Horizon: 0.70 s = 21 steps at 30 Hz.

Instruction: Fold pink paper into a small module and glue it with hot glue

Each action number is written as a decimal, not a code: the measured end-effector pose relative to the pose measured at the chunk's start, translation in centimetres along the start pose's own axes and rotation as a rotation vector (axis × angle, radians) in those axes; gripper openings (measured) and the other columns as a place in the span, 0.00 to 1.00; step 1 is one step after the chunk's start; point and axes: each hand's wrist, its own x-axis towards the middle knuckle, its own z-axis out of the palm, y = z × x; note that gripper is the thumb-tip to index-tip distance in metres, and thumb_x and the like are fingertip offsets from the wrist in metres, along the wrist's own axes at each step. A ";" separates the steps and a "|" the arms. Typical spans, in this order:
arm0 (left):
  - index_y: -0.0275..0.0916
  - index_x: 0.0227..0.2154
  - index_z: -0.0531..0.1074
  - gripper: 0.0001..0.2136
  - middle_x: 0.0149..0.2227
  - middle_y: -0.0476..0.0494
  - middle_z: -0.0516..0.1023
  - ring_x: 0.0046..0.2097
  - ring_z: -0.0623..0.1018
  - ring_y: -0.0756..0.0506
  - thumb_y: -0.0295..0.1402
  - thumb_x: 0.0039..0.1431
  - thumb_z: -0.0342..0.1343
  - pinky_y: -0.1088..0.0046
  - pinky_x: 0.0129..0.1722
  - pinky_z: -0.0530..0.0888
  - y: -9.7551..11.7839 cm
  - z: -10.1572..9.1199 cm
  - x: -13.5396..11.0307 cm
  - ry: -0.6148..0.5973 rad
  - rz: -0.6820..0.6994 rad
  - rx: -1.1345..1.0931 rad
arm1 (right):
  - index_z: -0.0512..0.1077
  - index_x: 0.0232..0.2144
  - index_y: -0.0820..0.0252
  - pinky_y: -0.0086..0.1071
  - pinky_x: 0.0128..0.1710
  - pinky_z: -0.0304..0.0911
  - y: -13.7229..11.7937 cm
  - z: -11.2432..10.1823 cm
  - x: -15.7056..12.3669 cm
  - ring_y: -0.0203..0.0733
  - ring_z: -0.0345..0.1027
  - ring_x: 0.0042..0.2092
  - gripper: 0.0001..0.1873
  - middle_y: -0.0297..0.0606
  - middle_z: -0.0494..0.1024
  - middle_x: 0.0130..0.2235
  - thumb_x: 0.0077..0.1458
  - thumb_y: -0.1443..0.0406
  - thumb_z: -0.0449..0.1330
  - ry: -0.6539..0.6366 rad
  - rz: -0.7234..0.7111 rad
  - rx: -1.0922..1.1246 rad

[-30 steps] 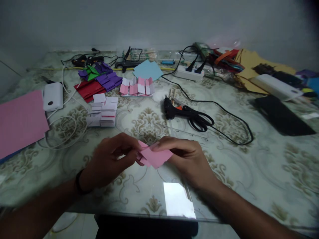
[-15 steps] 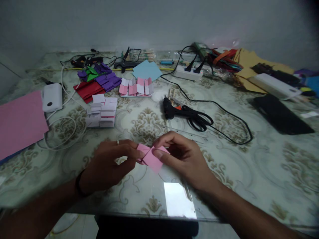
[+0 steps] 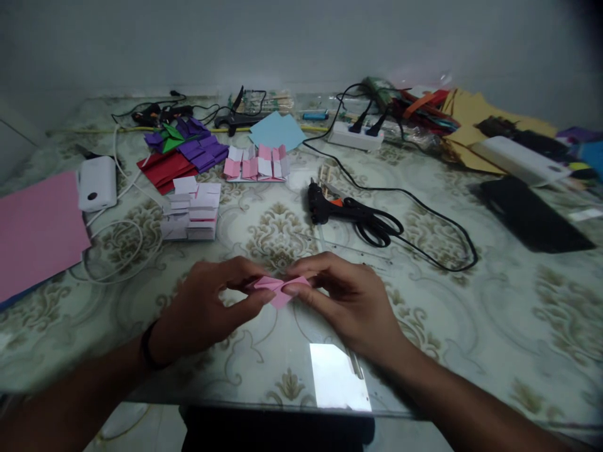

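Observation:
A small folded piece of pink paper [image 3: 281, 296] is held between both hands over the near middle of the table. My left hand [image 3: 219, 301] pinches its left end between thumb and fingers. On the other side, my right hand [image 3: 346, 298] grips the right end, thumb in front and fingers behind. The paper's back side is hidden by the fingers. Beyond my left hand lies a stack of folded white and pink paper pieces [image 3: 193, 210]. Past my right hand rest a black glue gun [image 3: 320, 204] and scissors [image 3: 381, 229].
Pink sheets [image 3: 40, 232] and a white power bank [image 3: 97, 183] with a cable are at left. Farther back are purple folded papers [image 3: 205, 154], light blue paper [image 3: 277, 132] and a power strip [image 3: 355, 137]. A black phone-like slab [image 3: 534, 213] lies at right.
The pink paper has been tilted, so less of its face shows and its lower corner sits higher. My left fingers have shifted behind it, with the thumb now in front.

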 end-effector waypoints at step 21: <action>0.45 0.40 0.82 0.03 0.31 0.55 0.89 0.27 0.84 0.51 0.30 0.70 0.65 0.78 0.32 0.76 -0.3 0.1 -0.2 0.082 0.309 0.258 | 0.82 0.40 0.59 0.29 0.36 0.74 -0.3 -0.5 0.2 0.39 0.81 0.36 0.01 0.37 0.86 0.36 0.67 0.69 0.70 -0.163 -0.258 -0.215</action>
